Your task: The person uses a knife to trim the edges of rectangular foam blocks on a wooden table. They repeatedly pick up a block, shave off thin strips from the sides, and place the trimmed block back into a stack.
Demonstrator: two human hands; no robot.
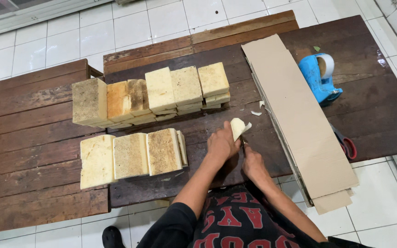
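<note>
- Near the front edge of the dark wooden counter (373, 115), just above the person's lap, both hands meet over one small pale block (237, 127), likely a piece of the same cream stuff as the big slabs.
- Left hand (221, 144): its grip is clamped on the pale block, fingers wrapped round the lower part, with the upper end sticking up and tilted away to the right. A thin shaving curls off the block's right edge.
- Right hand (253, 165) sits just below and right of the block, closer to the body. Its grip is closed, seemingly round a thin tool whose tip reaches up to the block, but the tool is too small and hidden to name.
- The block's long axis runs up and slightly right from the left hand, so its free edge faces the right hand; the left hand is the one carrying it.
- Left of the hands, well apart, lie a near row of slabs (129, 156) and a far row of stacked slabs (157, 94), browned on top.
- Right of the hands lies a long strip of cardboard (295, 110), then a blue tape dispenser (319, 78) and red-handled scissors (347, 146) beside it.
- Small white scraps (256, 112) lie on the counter beyond the block.
</note>
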